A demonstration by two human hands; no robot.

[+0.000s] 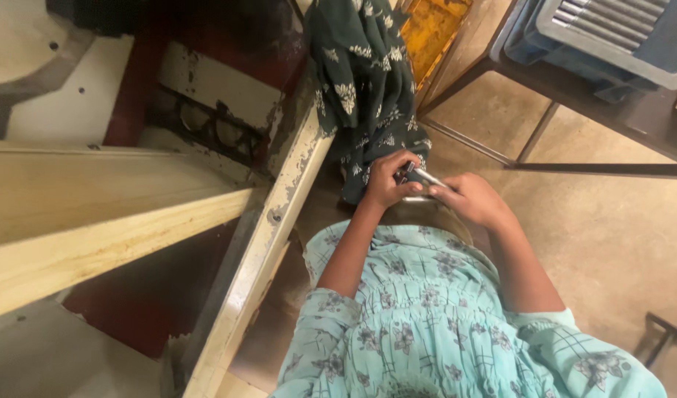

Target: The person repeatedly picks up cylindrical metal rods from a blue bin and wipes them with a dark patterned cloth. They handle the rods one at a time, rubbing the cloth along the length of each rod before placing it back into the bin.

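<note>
My left hand (pixel 388 179) and my right hand (pixel 477 199) meet in front of my body, low over the floor. Both are closed on a small shiny metal object (pixel 425 177) held between them; its exact kind is too small to tell. A dark green floral cloth (pixel 364 81) hangs down just behind my left hand, draped over the edge of a worn, paint-chipped workbench (pixel 279 221). I wear a light teal floral dress (pixel 427 317).
A long pale wooden plank (pixel 95 214) lies across the machine at left. A dark metal-framed table (pixel 611 110) with a blue-grey plastic crate (pixel 604 37) stands at upper right. Beige concrete floor (pixel 611 236) stretches to the right. A yellow panel (pixel 430 29) leans behind the cloth.
</note>
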